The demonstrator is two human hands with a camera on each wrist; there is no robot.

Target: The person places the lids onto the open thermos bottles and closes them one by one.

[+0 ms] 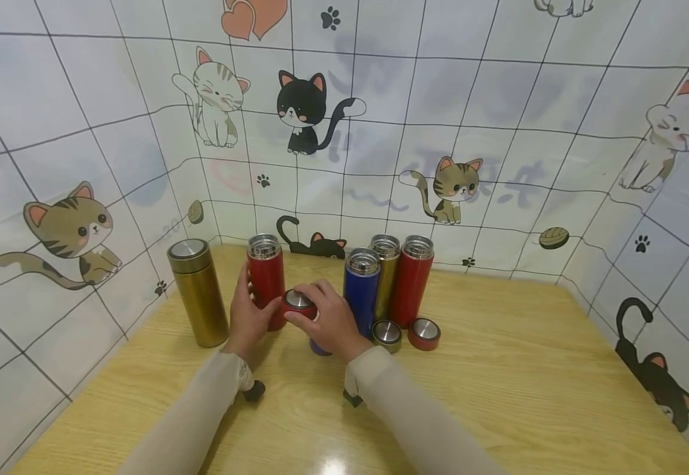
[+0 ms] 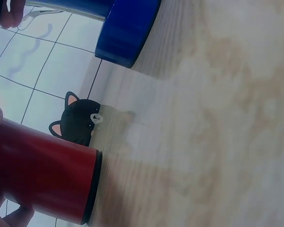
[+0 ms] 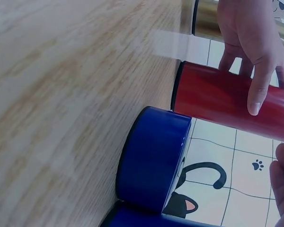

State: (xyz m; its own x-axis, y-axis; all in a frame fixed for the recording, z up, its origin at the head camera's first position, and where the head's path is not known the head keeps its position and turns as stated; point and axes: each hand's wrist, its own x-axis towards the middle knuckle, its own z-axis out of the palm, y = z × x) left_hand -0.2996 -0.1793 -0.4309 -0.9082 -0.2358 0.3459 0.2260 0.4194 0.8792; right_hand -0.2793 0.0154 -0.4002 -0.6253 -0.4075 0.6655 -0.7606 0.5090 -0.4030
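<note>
My left hand [image 1: 249, 323] grips an upright red thermos flask [image 1: 267, 277] with its mouth uncovered; in the right wrist view the thumb lies across the red flask [image 3: 217, 94]. The right hand [image 1: 335, 320] holds a red lid [image 1: 299, 301] with a steel top, off the flask and just to the right of it. Under that hand a blue lid [image 1: 321, 348] rests on the table, mostly covered in the head view but plain as a blue lid [image 3: 154, 158] in the right wrist view. Close by on the right stands an uncapped blue flask [image 1: 361, 287].
A capped gold flask [image 1: 202, 293] stands at the left. Behind the blue flask are an uncapped gold flask [image 1: 386, 274] and a second uncapped red flask [image 1: 414, 280]. A gold lid [image 1: 387, 335] and another red lid [image 1: 424, 334] lie before them on the wooden table [image 1: 499, 369].
</note>
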